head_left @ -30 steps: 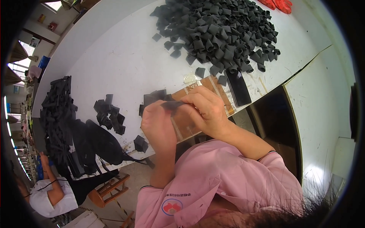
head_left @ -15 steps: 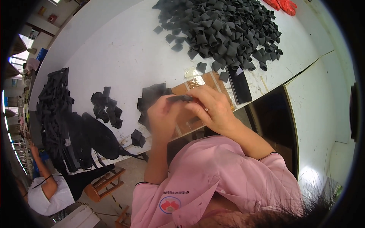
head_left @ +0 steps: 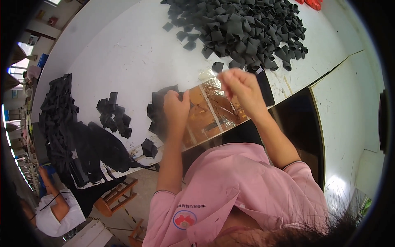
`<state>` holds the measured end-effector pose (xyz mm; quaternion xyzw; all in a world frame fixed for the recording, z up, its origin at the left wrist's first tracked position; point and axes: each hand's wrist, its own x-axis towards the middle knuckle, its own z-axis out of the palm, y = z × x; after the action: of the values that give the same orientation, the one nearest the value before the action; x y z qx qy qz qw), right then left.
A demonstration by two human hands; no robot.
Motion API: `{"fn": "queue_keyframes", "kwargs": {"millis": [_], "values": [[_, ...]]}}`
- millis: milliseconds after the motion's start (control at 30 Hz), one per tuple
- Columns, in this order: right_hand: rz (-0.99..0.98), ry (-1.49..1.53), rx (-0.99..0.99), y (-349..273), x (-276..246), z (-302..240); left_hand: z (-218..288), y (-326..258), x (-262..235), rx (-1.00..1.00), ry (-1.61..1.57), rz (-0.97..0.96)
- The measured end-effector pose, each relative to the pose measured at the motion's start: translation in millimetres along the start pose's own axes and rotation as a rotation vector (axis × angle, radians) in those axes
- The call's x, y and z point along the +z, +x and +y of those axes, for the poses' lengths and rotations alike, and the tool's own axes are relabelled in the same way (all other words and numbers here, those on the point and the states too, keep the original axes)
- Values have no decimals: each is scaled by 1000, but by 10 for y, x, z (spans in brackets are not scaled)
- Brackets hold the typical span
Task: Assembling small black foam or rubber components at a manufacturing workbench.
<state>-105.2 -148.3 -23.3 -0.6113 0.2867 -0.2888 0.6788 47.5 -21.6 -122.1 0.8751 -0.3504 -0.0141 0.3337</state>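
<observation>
My left hand (head_left: 177, 108) is at a loose stack of flat black pieces (head_left: 158, 101), like fabric or thin foam. Its thumb and fingers are curled at a black piece on the stack's right edge. To the right, my right hand (head_left: 243, 89) is raised over a brown board (head_left: 199, 119) crossed with clear tape. The right fingers are curled together and somewhat blurred; whatever they may hold is hidden. Beyond it lies a big heap of black pieces (head_left: 242, 31) curled into short tubes.
A black phone-like slab (head_left: 266, 88) lies partly behind my right hand. Leftward are a small black cluster (head_left: 113, 115), a lone black piece (head_left: 149, 148) and a long black pile (head_left: 57, 123). A person in white (head_left: 59, 214) sits lower left near a wooden stool (head_left: 117, 197). Something red (head_left: 312, 4) lies far right.
My hands have parted from the dark piece they held together over the board. The right hand has moved right and away toward the heap; the left has shifted slightly onto the flat stack.
</observation>
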Motion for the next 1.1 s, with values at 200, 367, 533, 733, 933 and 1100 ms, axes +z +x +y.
{"fn": "queue_keyframes", "kwargs": {"millis": [200,367,533,733,933,1100], "values": [[-156,-11,255,-343,76,233,-53,81,34,-6,190,-76],[-248,-289,78,-428,222,120,-51,50,-236,-304,-365,-91],[-180,-442,-306,-556,460,27,247,-182,-707,-598,-1140,-229],[-23,-482,-465,-596,587,4,561,-436,-910,-547,-1344,-323],[-11,-444,-626,-633,546,24,712,-520,-965,-225,-1080,-221],[54,-613,-682,-607,588,20,721,-660,-720,35,-640,171]]}}
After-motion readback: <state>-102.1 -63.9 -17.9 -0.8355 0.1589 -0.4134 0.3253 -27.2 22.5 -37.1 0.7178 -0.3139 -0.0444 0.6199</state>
